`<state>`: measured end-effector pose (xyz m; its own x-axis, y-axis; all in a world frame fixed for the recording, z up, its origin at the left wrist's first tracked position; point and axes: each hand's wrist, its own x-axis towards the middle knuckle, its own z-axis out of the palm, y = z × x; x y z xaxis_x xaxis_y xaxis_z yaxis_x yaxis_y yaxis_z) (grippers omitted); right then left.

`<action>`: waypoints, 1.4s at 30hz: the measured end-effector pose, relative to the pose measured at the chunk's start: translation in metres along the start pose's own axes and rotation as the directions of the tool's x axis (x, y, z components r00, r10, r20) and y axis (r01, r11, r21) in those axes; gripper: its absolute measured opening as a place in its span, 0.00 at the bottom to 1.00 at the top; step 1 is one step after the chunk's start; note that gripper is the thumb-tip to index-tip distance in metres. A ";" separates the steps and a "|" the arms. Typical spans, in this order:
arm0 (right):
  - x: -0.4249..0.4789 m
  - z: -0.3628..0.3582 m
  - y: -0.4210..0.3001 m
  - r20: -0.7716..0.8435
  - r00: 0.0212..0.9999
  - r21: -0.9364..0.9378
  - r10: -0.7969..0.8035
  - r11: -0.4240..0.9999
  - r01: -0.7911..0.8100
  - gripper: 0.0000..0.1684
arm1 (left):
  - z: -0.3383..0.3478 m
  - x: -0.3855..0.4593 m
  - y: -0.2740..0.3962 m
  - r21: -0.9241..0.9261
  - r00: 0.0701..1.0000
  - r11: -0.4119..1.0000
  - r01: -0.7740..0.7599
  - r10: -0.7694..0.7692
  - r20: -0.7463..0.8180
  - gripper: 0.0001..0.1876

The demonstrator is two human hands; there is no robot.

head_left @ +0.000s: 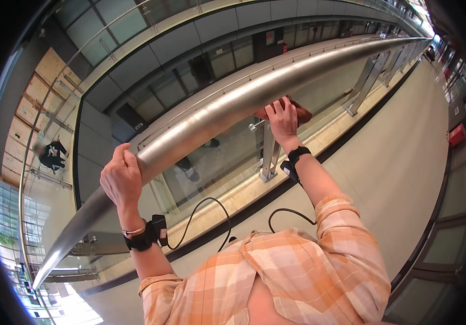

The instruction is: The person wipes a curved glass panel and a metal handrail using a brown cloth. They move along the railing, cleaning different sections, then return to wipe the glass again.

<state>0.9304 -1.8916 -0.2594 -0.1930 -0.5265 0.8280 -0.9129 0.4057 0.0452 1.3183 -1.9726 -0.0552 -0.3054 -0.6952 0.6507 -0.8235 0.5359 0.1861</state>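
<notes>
A thick brushed-metal handrail [216, 113] runs across the view, from the lower left to the upper right. My left hand [122, 176] grips it, with the thumb along the near upper side and the fingers hidden behind. My right hand [282, 120] is at the rail's lower side, further right, closed on a reddish-brown cloth [303, 115]. The cloth lies against the underside of the rail, and part of it is hidden by the rail and my fingers.
Below the rail are glass panels, a metal post [270, 156] and a stone curb [237, 203]. Black cables hang from both wrist straps. A person [53, 155] is beyond the glass at left. A red box [457, 135] stands by the right wall.
</notes>
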 end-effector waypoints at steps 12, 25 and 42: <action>-0.133 -0.009 0.028 0.439 0.777 0.143 0.452 0.818 -0.557 0.22 | 0.001 0.003 -0.001 -0.015 0.999 1.000 -0.020 0.019 -0.028 0.13; 0.016 0.024 0.057 0.343 0.762 0.821 0.550 0.219 -0.528 0.12 | 0.002 0.002 0.004 -0.009 0.999 1.000 0.014 -0.014 -0.032 0.13; 0.022 -0.057 0.067 0.119 0.618 0.812 0.777 0.282 -0.511 0.19 | 0.004 0.001 -0.008 0.005 0.998 1.000 -0.016 0.016 -0.063 0.14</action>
<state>0.8858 -1.8338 -0.2059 -0.8714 -0.0997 0.4803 -0.4508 -0.2235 -0.8642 1.3227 -1.9792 -0.0593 -0.2878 -0.6547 0.6990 -0.8209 0.5445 0.1720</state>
